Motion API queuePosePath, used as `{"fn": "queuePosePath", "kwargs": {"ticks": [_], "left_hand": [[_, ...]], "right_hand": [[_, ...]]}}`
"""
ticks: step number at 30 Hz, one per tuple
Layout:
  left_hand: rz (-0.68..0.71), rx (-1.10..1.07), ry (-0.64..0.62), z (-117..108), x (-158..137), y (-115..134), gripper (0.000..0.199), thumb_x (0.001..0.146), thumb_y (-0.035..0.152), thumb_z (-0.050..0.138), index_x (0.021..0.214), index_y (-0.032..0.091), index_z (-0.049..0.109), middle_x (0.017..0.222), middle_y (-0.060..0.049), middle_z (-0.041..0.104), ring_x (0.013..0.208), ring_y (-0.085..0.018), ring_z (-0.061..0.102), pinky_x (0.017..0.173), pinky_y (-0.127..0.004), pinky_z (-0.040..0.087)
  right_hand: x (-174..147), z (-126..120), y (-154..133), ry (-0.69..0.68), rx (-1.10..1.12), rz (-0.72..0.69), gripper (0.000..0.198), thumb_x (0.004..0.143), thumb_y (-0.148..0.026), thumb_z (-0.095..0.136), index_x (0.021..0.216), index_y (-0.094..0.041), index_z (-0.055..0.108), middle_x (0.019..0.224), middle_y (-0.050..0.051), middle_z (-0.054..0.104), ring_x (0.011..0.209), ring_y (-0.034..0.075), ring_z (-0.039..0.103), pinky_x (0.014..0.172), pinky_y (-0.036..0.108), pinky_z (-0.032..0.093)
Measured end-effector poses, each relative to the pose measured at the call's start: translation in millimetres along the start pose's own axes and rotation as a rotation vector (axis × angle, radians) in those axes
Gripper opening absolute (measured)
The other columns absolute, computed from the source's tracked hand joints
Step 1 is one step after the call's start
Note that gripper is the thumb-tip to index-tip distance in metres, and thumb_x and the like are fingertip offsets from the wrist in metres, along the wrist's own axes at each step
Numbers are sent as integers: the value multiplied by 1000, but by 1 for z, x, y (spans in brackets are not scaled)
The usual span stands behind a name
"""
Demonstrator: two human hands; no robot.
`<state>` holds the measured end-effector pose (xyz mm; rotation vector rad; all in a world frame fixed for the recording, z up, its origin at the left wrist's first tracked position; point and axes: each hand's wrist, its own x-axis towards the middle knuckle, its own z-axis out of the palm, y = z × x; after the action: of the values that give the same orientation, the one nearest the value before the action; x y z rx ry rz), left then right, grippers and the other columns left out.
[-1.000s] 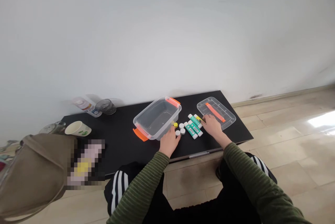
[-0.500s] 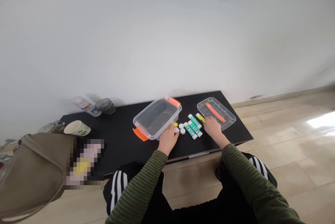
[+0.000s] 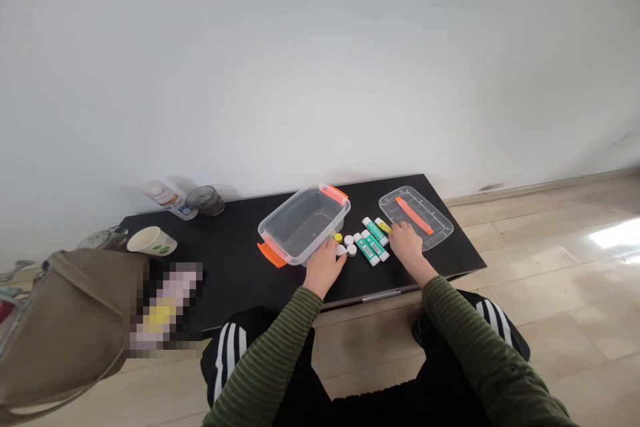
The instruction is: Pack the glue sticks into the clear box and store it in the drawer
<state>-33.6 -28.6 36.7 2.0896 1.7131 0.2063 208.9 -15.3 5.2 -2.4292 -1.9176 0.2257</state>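
My left hand [image 3: 324,267] is beside the near right corner of a clear plastic box [image 3: 300,255], its thumb and fingers around a small round white cap [image 3: 341,250]. A yellow cap [image 3: 339,238] and two more white caps [image 3: 349,240] are close to its fingertips. Over on the right, my right hand [image 3: 407,244] has its fingers closed on the end of a yellow stick tube [image 3: 383,226], probably a glue stick. Several green-and-white glue sticks [image 3: 367,249] lie side by side between the hands. My fingers partly cover the held pieces.
A clear lid [image 3: 440,219] with an orange handle lies at the right of the black table [image 3: 240,287]. To the left are a paper cup [image 3: 150,240], a dark glass [image 3: 205,201], a spray can [image 3: 170,200] and a brown bag [image 3: 65,327]. The wall rises behind.
The whole view has shifted slightly, moving the table things a little to the right. Both hands stay at nearly the same places among the caps and sticks.
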Motion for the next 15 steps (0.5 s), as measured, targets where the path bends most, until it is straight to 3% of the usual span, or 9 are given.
{"fn": "queuePosePath", "kwargs": {"ticks": [4,10,15], "left_hand": [[9,-31,15,-2,-1,0,22,92,37,53,107,21,58,117,-10,66,104,-28,65,79,-34,47],[18,-101,43,-5,-3,1,19,91,34,55,105,21,59,116,-10,66,103,-26,64,82,-34,47],[-1,-414,37,2,1,-2,15,88,32,61,98,21,59,100,-7,69,90,-22,66,81,-35,50]], "right_hand": [[-1,-5,-7,90,43,-66,31,99,-25,42,123,-22,62,124,15,59,121,26,47,72,28,49],[-3,-5,-17,-6,83,-118,26,100,-33,47,109,-23,69,116,11,64,117,24,52,76,28,47],[0,-2,-19,-63,63,-87,31,99,-39,47,105,-19,70,117,13,65,119,26,53,80,30,47]]}}
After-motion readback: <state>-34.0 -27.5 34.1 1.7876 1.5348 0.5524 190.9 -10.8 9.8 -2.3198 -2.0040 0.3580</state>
